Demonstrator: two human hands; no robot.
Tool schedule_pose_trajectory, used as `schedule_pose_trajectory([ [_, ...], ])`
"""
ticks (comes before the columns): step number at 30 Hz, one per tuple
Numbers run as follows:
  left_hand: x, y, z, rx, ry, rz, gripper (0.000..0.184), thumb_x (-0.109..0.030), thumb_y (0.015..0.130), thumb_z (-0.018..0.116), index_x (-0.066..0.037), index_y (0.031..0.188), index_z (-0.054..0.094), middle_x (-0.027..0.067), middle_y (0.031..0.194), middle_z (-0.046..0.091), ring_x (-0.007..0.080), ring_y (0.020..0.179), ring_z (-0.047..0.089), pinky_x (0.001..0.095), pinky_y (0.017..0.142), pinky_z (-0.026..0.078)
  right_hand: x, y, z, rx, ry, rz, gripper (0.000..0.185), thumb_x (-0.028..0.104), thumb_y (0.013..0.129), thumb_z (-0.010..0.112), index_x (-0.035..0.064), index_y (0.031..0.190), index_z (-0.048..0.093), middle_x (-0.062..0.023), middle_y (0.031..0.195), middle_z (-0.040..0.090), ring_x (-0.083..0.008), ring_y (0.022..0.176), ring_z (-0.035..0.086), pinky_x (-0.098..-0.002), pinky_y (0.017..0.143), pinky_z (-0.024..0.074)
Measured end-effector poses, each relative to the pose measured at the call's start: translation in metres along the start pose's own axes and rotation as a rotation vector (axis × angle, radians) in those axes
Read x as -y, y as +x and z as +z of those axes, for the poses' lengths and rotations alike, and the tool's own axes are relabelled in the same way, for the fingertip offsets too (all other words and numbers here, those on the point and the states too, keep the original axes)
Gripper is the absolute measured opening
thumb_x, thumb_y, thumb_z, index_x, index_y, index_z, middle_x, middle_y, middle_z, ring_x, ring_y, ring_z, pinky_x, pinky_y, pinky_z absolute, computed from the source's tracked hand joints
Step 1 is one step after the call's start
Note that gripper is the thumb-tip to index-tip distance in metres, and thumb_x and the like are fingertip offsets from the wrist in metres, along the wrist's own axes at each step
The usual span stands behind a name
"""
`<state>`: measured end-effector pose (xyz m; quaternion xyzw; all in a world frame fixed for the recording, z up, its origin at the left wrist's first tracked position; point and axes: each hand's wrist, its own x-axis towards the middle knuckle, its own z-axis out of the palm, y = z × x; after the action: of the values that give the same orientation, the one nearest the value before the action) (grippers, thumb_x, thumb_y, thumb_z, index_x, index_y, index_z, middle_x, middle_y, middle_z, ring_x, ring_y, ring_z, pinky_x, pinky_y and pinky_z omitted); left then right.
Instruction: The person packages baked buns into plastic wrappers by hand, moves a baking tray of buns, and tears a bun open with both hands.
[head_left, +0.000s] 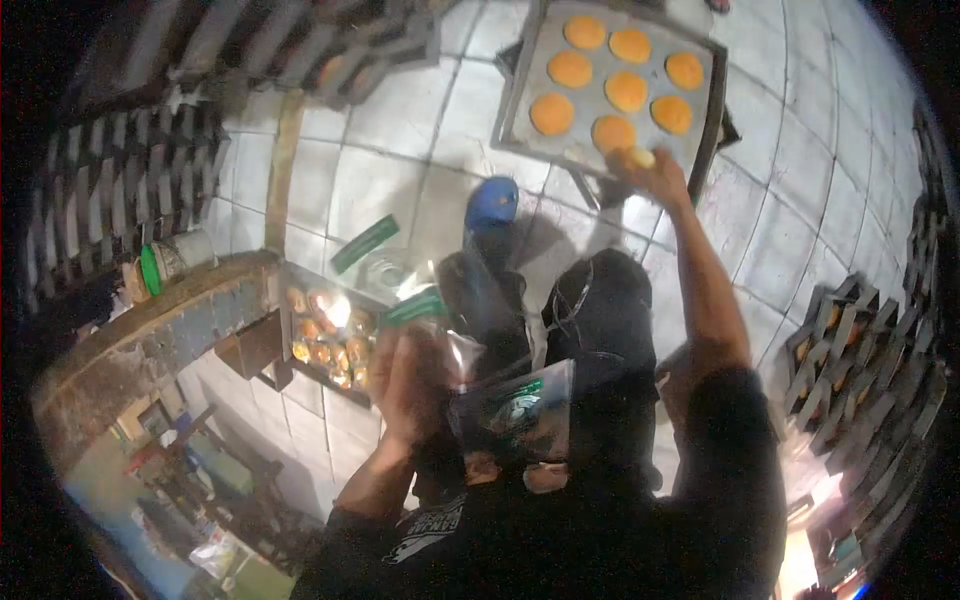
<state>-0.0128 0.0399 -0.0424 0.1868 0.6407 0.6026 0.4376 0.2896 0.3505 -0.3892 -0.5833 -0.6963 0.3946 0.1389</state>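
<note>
At the lower edge of a tray (600, 75) of round orange-brown buns (626, 91), my right hand (655, 178) has its fingers closed beside the nearest bun. A small pale thing shows between them, too blurred to identify. My left hand (408, 385), smeared by motion, is closed on a clear plastic bag (415, 305) with a green band. Another clear bag (520, 410) with green print lies over my lap. Left of my left hand, a second tray (325, 385) holds several shiny, apparently wrapped buns.
A worn wooden bench (150, 335) stands at the left. Dark slatted racks (130, 190) are at the left and top left, and another rack (860, 370) is at the right. A blue sandal (492, 203) is on the white tiled floor (395, 120).
</note>
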Motion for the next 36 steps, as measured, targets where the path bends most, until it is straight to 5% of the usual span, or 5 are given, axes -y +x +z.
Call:
schedule_pose_trajectory([
  [8,-0.031,-0.006,0.007,0.060,-0.276,-0.192,0.028,-0.029,0.104,0.058,-0.002,0.111,0.060,0.0126,0.093,0.069,0.0215,0.084,0.069,0.0361,0.072,0.058,0.226,-0.182,-0.120,0.147,1.166,0.118,0.057,0.017,0.088,0.078,-0.0015,0.137,0.054,-0.0129,0.123,0.068,-0.0227,0.109,0.066,-0.0367,0.097,0.0540],
  [16,-0.022,0.010,0.013,0.114,-0.535,-0.273,0.026,-0.016,0.098,0.066,0.003,0.115,0.059,0.0173,0.114,0.070,0.0307,0.103,0.071,0.0425,0.090,0.060,0.366,-0.353,-0.095,-0.105,0.087,-0.921,0.038,-0.003,0.071,0.076,0.0037,0.107,0.063,-0.0161,0.117,0.059,-0.0338,0.110,0.063,-0.0390,0.091,0.0548],
  [20,-0.058,-0.035,0.035,0.197,-0.625,-0.338,0.030,-0.024,0.102,0.059,-0.001,0.121,0.060,0.0140,0.116,0.070,0.0262,0.105,0.070,0.0388,0.090,0.059,0.342,-0.336,-0.083,-0.416,-0.067,-0.958,0.040,-0.012,0.068,0.071,0.0042,0.104,0.062,-0.0165,0.118,0.058,-0.0354,0.108,0.063,-0.0401,0.091,0.0556],
  [28,-0.038,-0.042,-0.001,0.316,-0.813,-0.420,0.038,-0.034,0.103,0.052,-0.004,0.123,0.064,0.0093,0.119,0.071,0.0250,0.109,0.068,0.0406,0.101,0.051,0.408,-0.373,-0.077,-0.268,-0.255,-0.913,0.044,-0.003,0.078,0.073,0.0038,0.119,0.060,-0.0177,0.127,0.060,-0.0357,0.123,0.058,-0.0576,0.111,0.0380],
  [36,-0.017,-0.072,0.004,0.331,-0.660,0.021,0.040,-0.031,0.104,0.055,-0.009,0.137,0.055,0.0059,0.130,0.064,0.0206,0.120,0.061,0.0362,0.105,0.048,0.414,-0.362,-0.065,-0.184,-0.302,-0.900,0.057,0.002,0.089,0.057,-0.0024,0.145,0.045,-0.0226,0.144,0.052,-0.0377,0.144,0.042,-0.0619,0.119,0.0258],
])
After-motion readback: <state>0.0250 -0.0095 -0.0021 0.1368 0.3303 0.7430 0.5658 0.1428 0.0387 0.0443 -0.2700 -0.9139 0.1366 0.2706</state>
